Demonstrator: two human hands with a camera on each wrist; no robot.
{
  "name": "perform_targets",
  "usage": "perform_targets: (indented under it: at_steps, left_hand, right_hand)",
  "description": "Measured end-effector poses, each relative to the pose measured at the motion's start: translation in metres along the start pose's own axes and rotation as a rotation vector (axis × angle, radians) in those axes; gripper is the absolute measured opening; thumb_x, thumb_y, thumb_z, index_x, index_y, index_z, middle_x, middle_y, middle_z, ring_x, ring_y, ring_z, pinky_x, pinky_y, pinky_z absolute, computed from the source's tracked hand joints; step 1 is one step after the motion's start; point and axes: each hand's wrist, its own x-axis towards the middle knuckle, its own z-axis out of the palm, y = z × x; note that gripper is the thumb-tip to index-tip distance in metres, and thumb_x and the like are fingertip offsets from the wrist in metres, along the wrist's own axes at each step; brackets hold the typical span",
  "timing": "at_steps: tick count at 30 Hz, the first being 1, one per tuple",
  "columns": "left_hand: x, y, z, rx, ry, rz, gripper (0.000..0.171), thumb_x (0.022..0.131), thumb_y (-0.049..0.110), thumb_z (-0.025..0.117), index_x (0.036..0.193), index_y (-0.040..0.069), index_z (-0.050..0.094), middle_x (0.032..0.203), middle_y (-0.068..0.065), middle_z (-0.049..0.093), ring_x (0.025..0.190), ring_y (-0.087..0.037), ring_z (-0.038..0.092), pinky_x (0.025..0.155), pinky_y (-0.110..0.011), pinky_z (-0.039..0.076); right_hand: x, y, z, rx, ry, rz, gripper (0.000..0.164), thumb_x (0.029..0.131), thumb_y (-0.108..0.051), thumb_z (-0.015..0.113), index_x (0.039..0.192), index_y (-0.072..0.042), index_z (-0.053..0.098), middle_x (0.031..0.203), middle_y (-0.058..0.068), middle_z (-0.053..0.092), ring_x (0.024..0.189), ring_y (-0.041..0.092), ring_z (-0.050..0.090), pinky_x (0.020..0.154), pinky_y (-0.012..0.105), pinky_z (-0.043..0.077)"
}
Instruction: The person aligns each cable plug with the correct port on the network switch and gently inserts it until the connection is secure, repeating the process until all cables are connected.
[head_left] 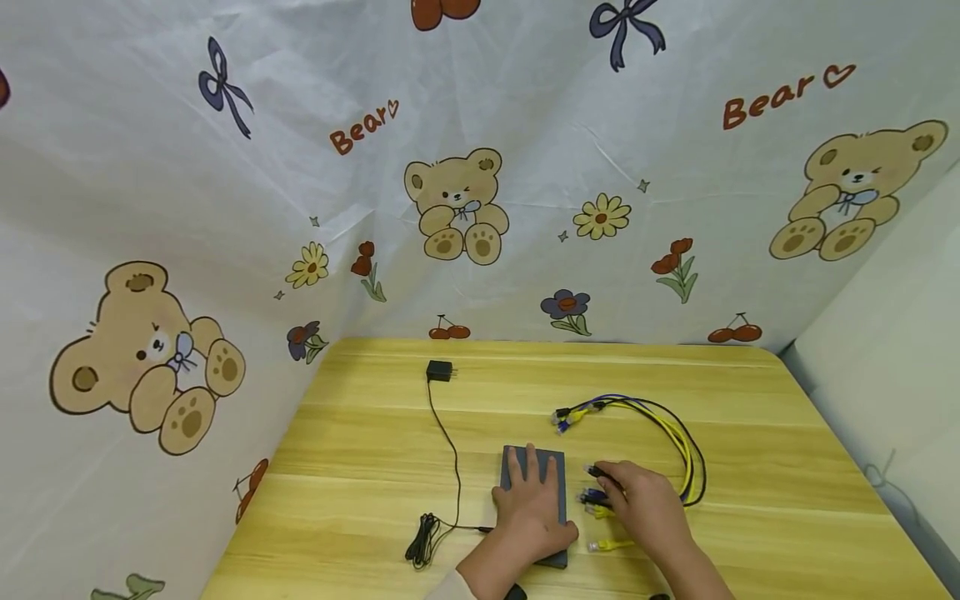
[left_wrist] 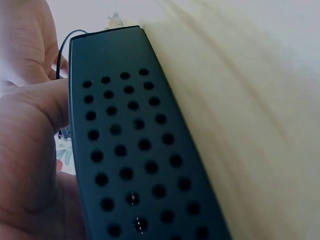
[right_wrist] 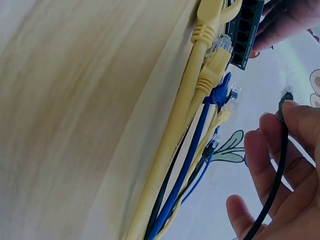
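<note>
A dark flat network switch (head_left: 553,560) lies on the table under my left hand (head_left: 528,508). The left fingers are straight and spread across its top, with the thumb over the right edge. Rows of round holes line the switch's near side in the left wrist view, and the right wrist view shows its row of ports. To the right, my right hand (head_left: 645,504) pinches the black plug (right_wrist: 281,111) of an Ethernet cable between thumb and fingers; its clear tip points toward the switch. Yellow (right_wrist: 215,70) and blue Ethernet cables (right_wrist: 200,125) lie beside that hand.
The cables' far ends (head_left: 570,417) lie behind, in a loop curving right. A black power adapter (head_left: 439,371) sits at the back left; its cord, with a coiled bundle (head_left: 422,540), runs to the switch's left side. A bear-print cloth (head_left: 525,292) hangs behind the table.
</note>
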Motion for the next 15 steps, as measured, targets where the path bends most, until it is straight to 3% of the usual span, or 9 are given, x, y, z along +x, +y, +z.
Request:
perform_targets:
  at_steps: [4, 15]
  left_hand:
    - [-0.0003, -0.0019, -0.0001, -0.021, -0.009, 0.008, 0.096, 0.078, 0.065, 0.071, 0.158, 0.028, 0.032, 0.167, -0.012, 0.010, 0.150, -0.047, 0.008, 0.089, -0.072, 0.040]
    - [-0.0019, -0.0084, 0.0042, -0.085, -0.005, 0.027, 0.095, 0.078, 0.063, 0.072, 0.157, 0.031, 0.032, 0.168, -0.008, 0.009, 0.151, -0.043, 0.005, 0.091, -0.073, 0.038]
  right_hand:
    - [0.0003, -0.0002, 0.0003, -0.032, -0.016, -0.002, 0.021, 0.084, -0.013, 0.081, 0.105, -0.017, 0.078, 0.083, -0.007, 0.070, 0.061, 0.003, 0.059, 0.054, 0.023, 0.045]
    - [0.0015, -0.0037, 0.0046, -0.042, -0.048, 0.013, 0.019, 0.085, -0.014, 0.080, 0.103, -0.015, 0.078, 0.084, -0.005, 0.070, 0.064, 0.005, 0.060, 0.057, 0.027, 0.047]
